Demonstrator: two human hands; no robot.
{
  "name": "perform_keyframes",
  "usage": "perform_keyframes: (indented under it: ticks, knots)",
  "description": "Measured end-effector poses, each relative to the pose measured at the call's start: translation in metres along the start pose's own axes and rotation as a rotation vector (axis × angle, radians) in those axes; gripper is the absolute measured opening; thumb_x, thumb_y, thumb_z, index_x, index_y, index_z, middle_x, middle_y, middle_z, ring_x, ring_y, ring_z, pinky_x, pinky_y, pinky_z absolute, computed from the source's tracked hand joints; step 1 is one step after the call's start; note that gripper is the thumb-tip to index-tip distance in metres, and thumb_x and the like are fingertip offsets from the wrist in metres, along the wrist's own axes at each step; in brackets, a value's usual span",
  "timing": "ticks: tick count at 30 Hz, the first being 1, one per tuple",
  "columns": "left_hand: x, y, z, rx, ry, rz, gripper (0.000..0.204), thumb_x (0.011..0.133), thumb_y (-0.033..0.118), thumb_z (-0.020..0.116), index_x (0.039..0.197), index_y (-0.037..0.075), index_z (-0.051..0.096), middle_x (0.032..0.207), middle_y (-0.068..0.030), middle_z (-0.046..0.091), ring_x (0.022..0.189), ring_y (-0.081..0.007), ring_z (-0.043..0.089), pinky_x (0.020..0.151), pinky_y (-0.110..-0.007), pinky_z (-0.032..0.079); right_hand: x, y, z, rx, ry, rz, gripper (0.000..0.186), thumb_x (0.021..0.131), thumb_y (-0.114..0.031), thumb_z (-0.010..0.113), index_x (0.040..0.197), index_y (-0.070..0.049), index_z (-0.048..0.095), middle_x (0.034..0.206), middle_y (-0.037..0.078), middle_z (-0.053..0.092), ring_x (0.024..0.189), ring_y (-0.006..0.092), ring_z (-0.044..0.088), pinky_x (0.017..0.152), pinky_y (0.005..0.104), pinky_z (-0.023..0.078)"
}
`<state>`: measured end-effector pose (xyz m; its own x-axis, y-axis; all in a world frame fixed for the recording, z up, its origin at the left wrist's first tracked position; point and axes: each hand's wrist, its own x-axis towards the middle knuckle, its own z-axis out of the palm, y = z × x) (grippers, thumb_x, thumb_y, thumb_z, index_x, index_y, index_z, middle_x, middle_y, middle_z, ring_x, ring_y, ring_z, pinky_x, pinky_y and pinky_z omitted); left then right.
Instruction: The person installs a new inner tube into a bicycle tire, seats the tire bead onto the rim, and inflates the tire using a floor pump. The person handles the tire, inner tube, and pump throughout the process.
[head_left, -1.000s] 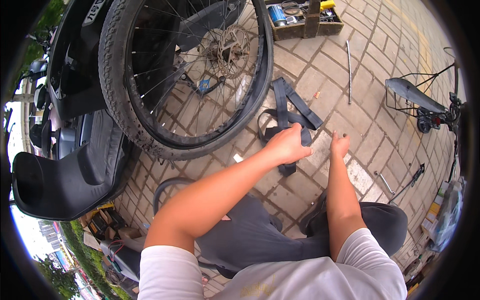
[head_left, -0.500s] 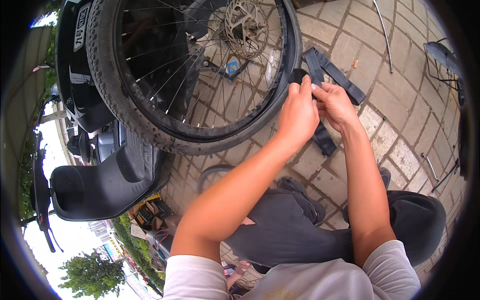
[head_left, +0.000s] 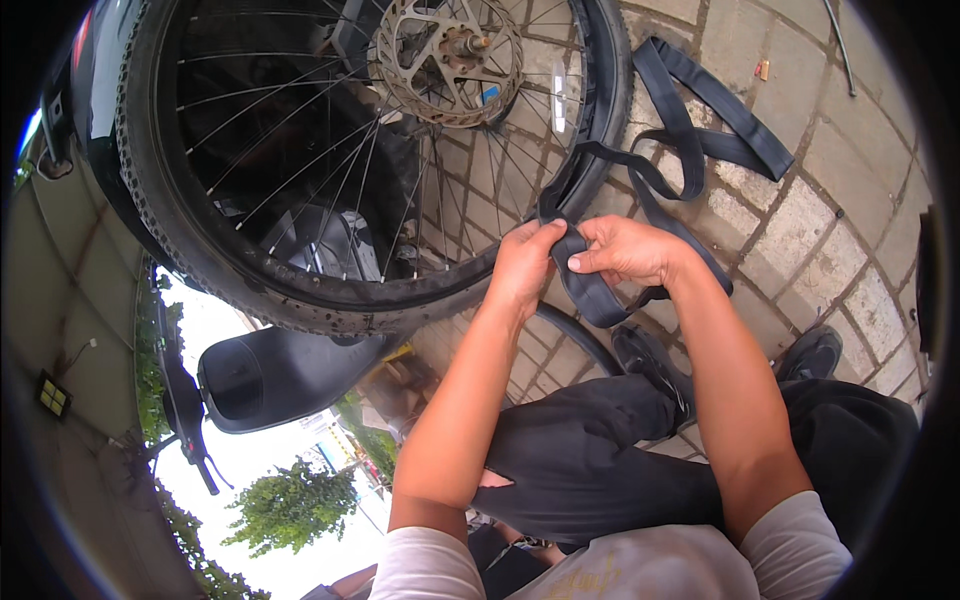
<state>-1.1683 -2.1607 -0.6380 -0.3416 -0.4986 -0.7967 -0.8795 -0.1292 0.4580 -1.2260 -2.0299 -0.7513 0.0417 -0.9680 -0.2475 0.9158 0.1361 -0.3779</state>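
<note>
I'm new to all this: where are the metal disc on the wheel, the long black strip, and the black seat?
Metal disc point(head_left: 448, 60): head view, on its central part.
Long black strip point(head_left: 590, 292): head view, on its hanging loop.
Black seat point(head_left: 300, 375): head view, on its middle.

bright soft daylight; sky point(head_left: 255, 445) blown white; edges bowed, dark.
</note>
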Motion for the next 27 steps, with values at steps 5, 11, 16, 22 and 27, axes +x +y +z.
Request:
perform_keyframes:
  ticks: [5,11,16,22,27]
  knots:
    - [-0.012,-0.004,0.010,0.750,0.200,0.860,0.022,0.089,0.005,0.059,0.107,-0.004,0.066,0.109,-0.0123,0.066,0.101,-0.0230,0.059,0.088,-0.035,0.045,0.002,-0.006,0.017,-0.117,-0.006,-0.079,0.010,0.086,-0.008,0.067,0.090,-0.002,0.060,0.074,0.004,0.062,0.056,0.0126,0.059,0.050,0.0276,0.048]
    - [-0.068,0.065,0.032,0.770,0.097,0.918,0.034,0.077,-0.006,0.057,0.110,-0.002,0.065,0.102,-0.0135,0.064,0.106,-0.0277,0.059,0.098,-0.036,0.043,-0.006,-0.037,0.038,-0.320,0.125,-0.600,0.009,0.081,-0.012,0.066,0.084,-0.004,0.066,0.077,0.000,0.062,0.071,0.0124,0.056,0.065,0.0293,0.048]
    - [-0.109,0.090,0.024,0.820,0.155,1.122,0.042,0.075,0.003,0.067,0.116,-0.001,0.063,0.111,-0.0145,0.065,0.116,-0.0318,0.056,0.103,-0.042,0.039,-0.032,-0.077,0.067,-0.559,0.157,-0.668,0.020,0.074,-0.014,0.074,0.093,-0.007,0.071,0.088,0.005,0.071,0.080,0.0165,0.064,0.071,0.0319,0.050]
    - [-0.153,0.140,-0.041,0.666,0.968,1.321,0.044,0.086,0.017,0.072,0.123,-0.003,0.059,0.128,-0.0154,0.058,0.120,-0.0270,0.054,0.104,-0.037,0.039,-0.041,-0.103,0.087,-0.527,-0.070,-1.066,0.020,0.069,-0.002,0.073,0.089,-0.003,0.069,0.084,0.008,0.068,0.078,0.0209,0.066,0.070,0.0308,0.052]
    - [-0.160,0.232,-0.116,0.899,1.245,1.099,0.069,0.083,0.043,0.075,0.132,0.000,0.054,0.124,-0.0166,0.057,0.112,-0.0255,0.055,0.095,-0.036,0.044,-0.041,-0.110,0.104,-0.761,-0.015,-1.247,0.020,0.071,-0.007,0.067,0.091,-0.002,0.070,0.083,0.012,0.069,0.077,0.0288,0.068,0.067,0.0344,0.053]
